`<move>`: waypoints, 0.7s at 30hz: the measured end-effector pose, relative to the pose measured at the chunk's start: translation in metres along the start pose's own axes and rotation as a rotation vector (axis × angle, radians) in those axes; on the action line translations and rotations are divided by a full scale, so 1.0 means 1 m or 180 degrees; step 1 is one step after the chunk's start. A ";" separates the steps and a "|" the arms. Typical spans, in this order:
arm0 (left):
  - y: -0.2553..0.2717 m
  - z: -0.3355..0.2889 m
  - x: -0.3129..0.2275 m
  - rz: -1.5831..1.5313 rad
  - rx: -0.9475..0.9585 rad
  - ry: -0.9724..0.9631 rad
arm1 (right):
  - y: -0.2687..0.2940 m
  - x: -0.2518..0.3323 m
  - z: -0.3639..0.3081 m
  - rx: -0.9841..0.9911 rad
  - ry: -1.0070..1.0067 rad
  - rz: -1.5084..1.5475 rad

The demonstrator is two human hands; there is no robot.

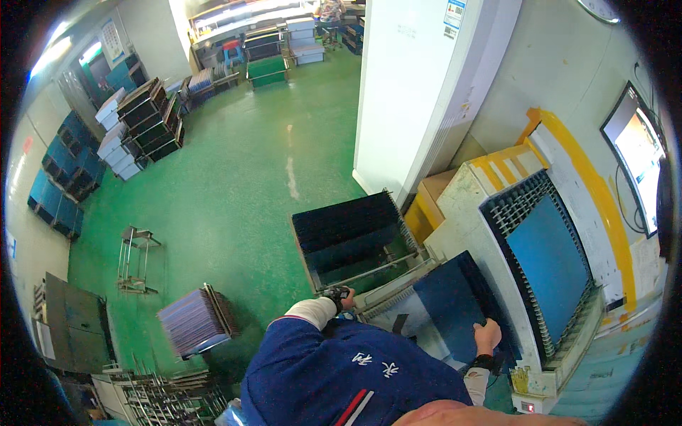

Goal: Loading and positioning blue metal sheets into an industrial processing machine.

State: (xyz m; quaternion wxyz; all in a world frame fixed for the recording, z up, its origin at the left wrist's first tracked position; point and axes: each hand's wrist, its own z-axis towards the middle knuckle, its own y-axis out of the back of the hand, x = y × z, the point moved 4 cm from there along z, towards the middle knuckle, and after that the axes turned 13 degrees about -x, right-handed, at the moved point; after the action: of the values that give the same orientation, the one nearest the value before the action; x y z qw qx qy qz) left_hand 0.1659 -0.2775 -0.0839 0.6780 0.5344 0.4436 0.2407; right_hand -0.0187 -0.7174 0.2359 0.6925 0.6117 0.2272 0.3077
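Note:
My right hand (488,336) grips the near right edge of a dark blue board (449,302) that lies flat in front of me, beside the machine. My left hand (340,295), in a dark glove with a white sleeve cover, closes on the front rail of a metal rack (369,273). Thin dark boards (347,221) stand on edge in that rack. On the machine's roller bed (513,213) to the right lies a second, lighter blue board (550,263).
A white pillar (419,92) and a yellow-brown box (432,202) stand behind the rack. A wall screen (639,153) hangs at far right. A trolley of boards (195,321) stands at lower left on the green floor (241,184). Stacked racks (145,117) line the far left.

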 end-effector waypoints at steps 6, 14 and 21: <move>-0.096 0.008 0.027 0.0623 0.0350 -0.0031 | 0.007 0.006 0.001 -0.0003 -0.0047 -0.0095; -0.123 0.005 0.028 0.0048 0.0665 0.0168 | 0.011 0.009 -0.002 -0.0050 -0.0016 -0.0082; -0.089 -0.009 0.005 0.5312 0.1188 -0.3168 | 0.014 0.013 -0.004 -0.0017 -0.0046 -0.0115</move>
State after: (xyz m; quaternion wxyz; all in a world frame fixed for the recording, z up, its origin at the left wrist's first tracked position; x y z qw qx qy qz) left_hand 0.1481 -0.2966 -0.1691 0.3049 0.8142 -0.3801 0.3155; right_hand -0.0145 -0.7047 0.2500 0.7012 0.6078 0.2324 0.2914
